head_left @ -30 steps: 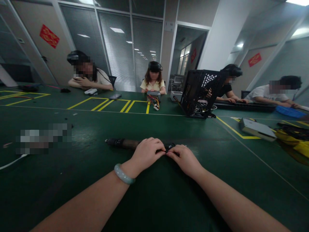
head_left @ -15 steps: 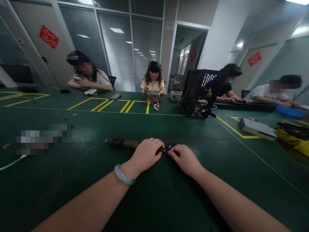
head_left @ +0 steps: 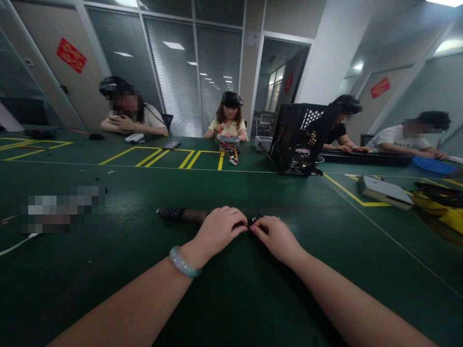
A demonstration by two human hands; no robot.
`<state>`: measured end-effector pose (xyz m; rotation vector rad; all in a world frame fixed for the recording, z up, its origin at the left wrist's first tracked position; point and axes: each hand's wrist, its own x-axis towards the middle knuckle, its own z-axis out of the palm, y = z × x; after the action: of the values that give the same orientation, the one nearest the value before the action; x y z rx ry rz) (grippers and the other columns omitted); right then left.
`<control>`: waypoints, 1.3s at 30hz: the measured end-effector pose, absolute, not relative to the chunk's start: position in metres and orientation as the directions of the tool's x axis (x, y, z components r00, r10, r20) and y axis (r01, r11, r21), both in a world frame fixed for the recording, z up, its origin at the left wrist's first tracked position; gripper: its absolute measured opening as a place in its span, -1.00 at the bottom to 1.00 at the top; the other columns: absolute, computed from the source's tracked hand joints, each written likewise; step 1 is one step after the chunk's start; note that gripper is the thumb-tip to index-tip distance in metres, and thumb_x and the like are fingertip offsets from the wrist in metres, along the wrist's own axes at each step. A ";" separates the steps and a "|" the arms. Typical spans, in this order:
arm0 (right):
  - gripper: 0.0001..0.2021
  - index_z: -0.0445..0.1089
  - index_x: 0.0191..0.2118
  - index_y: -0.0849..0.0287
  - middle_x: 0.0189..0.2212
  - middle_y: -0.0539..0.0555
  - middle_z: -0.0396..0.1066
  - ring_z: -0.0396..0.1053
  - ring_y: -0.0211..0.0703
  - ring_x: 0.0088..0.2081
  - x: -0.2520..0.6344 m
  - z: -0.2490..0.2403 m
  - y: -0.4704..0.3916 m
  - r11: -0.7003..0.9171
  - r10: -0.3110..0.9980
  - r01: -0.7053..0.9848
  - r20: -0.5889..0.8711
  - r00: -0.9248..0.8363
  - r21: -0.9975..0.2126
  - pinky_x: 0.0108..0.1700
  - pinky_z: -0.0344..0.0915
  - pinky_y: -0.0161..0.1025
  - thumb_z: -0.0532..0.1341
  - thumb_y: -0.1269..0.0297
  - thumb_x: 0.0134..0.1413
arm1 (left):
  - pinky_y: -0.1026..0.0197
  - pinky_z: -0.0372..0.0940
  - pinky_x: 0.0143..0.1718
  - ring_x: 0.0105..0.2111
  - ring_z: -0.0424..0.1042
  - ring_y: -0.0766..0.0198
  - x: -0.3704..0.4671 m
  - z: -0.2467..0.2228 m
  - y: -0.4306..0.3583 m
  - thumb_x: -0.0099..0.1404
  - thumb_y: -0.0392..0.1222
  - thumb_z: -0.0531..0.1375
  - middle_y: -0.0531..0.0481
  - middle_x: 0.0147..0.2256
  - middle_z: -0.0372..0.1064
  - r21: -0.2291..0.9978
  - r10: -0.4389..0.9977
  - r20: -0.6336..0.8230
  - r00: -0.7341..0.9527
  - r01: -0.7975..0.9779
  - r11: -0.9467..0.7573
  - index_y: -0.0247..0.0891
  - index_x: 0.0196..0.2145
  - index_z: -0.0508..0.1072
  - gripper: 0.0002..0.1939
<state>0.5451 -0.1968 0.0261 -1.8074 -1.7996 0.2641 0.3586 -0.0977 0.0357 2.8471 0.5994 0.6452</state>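
Note:
A dark cylindrical tool [head_left: 188, 215] with a pointed metal tip at its left end lies on the green table [head_left: 137, 270]. My left hand [head_left: 222, 229], with a pale bangle [head_left: 183, 262] at the wrist, rests over the tool's right part, fingers pinched together. My right hand [head_left: 277, 236] is just right of it, its thumb and finger pinched too. The fingertips of both hands nearly meet at a small dark part, mostly hidden by the fingers. A bit of black cable [head_left: 256, 218] shows behind the right fingertips.
An open black computer case [head_left: 300, 140] stands beyond my hands. A grey box [head_left: 384, 192] and a yellow bag [head_left: 444, 209] lie to the right. A power supply with wires [head_left: 229, 144] sits before a person across the table. Other people sit along the far side.
My left thumb and fingertips have shifted slightly right, closer to my right fingertips, and now cover more of the small part. The view has shifted very slightly.

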 end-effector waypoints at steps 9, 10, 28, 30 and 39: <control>-0.83 0.51 -0.32 0.07 -0.32 0.03 0.50 0.38 -0.10 -0.26 0.544 0.029 -0.197 0.047 0.969 0.856 0.231 0.086 -0.514 -0.15 0.19 -0.16 0.19 0.21 0.20 | 0.08 0.26 -0.16 -0.19 0.37 0.15 0.360 0.036 -0.100 0.29 -0.21 0.17 0.00 -0.20 0.41 0.215 0.438 0.394 0.808 0.382 -0.899 -0.18 -0.19 0.41 -0.88; -0.83 0.52 -0.32 0.07 -0.32 0.03 0.50 0.38 -0.09 -0.25 0.543 0.029 -0.197 0.046 0.970 0.856 0.229 0.086 -0.516 -0.15 0.19 -0.16 0.19 0.21 0.20 | 0.08 0.26 -0.16 -0.19 0.37 0.15 0.360 0.037 -0.100 0.29 -0.22 0.17 0.00 -0.20 0.41 0.215 0.432 0.396 0.810 0.376 -0.901 -0.18 -0.20 0.41 -0.89; -0.82 0.48 -0.36 0.08 -0.36 0.01 0.49 0.36 -0.09 -0.28 0.545 0.025 -0.196 0.044 0.968 0.869 0.236 0.085 -0.492 -0.18 0.17 -0.18 0.17 0.20 0.21 | 0.06 0.25 -0.16 -0.18 0.37 0.15 0.360 0.036 -0.100 0.26 -0.17 0.25 0.04 -0.19 0.41 0.259 0.449 0.405 0.796 0.372 -0.892 -0.16 -0.20 0.40 -0.84; -0.81 0.47 -0.37 0.08 -0.37 0.01 0.48 0.36 -0.10 -0.29 0.544 0.026 -0.196 0.045 0.968 0.872 0.236 0.083 -0.488 -0.18 0.16 -0.18 0.16 0.20 0.22 | 0.06 0.25 -0.16 -0.19 0.37 0.16 0.361 0.036 -0.100 0.27 -0.17 0.24 0.04 -0.20 0.41 0.257 0.451 0.404 0.796 0.375 -0.891 -0.17 -0.21 0.40 -0.86; -0.81 0.46 -0.34 0.10 -0.33 0.01 0.48 0.33 -0.12 -0.27 0.543 0.029 -0.196 0.053 0.971 0.876 0.230 0.067 -0.480 -0.18 0.12 -0.21 0.15 0.20 0.24 | 0.09 0.23 -0.18 -0.21 0.36 0.17 0.362 0.037 -0.101 0.25 -0.24 0.21 0.05 -0.22 0.41 0.230 0.442 0.409 0.798 0.379 -0.896 -0.17 -0.24 0.41 -0.91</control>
<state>0.5431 -0.1963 0.0287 -1.8467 -1.8319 0.2463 0.3616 -0.1011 0.0370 2.8481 0.6537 0.6992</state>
